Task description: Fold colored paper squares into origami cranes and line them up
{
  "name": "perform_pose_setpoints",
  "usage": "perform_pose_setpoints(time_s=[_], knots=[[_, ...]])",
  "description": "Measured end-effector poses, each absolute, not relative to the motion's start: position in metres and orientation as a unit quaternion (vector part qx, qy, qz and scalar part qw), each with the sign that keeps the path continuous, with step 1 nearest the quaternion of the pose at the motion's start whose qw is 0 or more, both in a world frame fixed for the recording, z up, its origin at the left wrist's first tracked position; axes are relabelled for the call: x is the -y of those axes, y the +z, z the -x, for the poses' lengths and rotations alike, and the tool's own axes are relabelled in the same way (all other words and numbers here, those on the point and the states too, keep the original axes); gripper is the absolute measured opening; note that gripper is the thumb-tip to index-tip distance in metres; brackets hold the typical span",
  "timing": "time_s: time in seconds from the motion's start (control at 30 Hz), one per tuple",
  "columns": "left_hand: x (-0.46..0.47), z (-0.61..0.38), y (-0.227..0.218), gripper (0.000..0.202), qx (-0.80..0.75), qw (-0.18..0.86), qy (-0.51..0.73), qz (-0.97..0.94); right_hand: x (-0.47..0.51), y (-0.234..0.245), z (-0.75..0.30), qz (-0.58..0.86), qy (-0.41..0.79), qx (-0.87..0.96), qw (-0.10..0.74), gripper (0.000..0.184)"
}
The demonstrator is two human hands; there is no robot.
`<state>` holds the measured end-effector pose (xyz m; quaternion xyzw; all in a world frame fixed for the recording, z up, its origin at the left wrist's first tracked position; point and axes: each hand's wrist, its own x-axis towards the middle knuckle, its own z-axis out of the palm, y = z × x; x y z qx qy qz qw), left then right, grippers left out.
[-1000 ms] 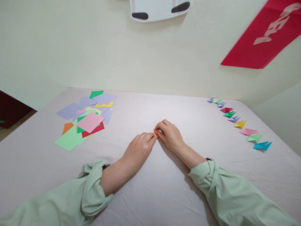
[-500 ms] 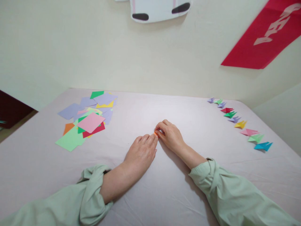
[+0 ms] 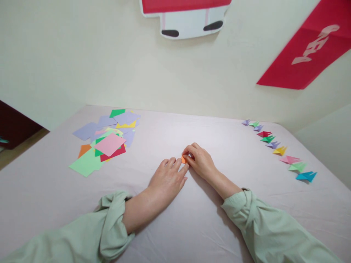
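Table (image 3: pixel 192 226) showing ten folded pieces (image 3: pixel 279 150) lying right, paper stack (image 3: pixel 109 144) waiting left; right hand (image 3: pixel 201 160) pinching orange paper (image 3: pixel 183 159), left hand (image 3: pixel 168 178) pressing flat beside.

The small orange paper piece (image 3: pixel 183 159) is mostly covered by the fingers of the right hand (image 3: pixel 201 162), so its folded shape cannot be determined. The wall cutout (image 3: pixel 186 18) and the red banner (image 3: pixel 304 54) are cut off by the picture's edges. The banner's lettering is unreadable.
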<state>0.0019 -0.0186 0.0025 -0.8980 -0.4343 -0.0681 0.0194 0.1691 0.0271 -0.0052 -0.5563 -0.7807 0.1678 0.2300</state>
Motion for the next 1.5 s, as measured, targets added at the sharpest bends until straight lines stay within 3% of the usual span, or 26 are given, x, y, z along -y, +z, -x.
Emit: perform_pose_setpoints(time_s=[0.3, 0.8, 1.0, 1.5], knots=[[0.026, 0.012, -0.007, 0.051, 0.448, 0.018, -0.070, 0.891, -0.027, -0.006, -0.169, 0.549, 0.163, 0.787, 0.231, 0.007], [0.025, 0.012, -0.007, 0.050, 0.458, 0.037, -0.061, 0.886, -0.024, -0.002, -0.172, 0.536, 0.185, 0.793, 0.222, 0.009], [0.025, 0.012, -0.008, 0.046, 0.462, 0.040, -0.064, 0.884, -0.018, -0.003, -0.174, 0.534, 0.171, 0.797, 0.226, 0.028], [0.026, 0.013, -0.006, 0.050, 0.458, 0.004, -0.078, 0.885, -0.017, -0.006, -0.174, 0.542, 0.171, 0.792, 0.223, 0.025]])
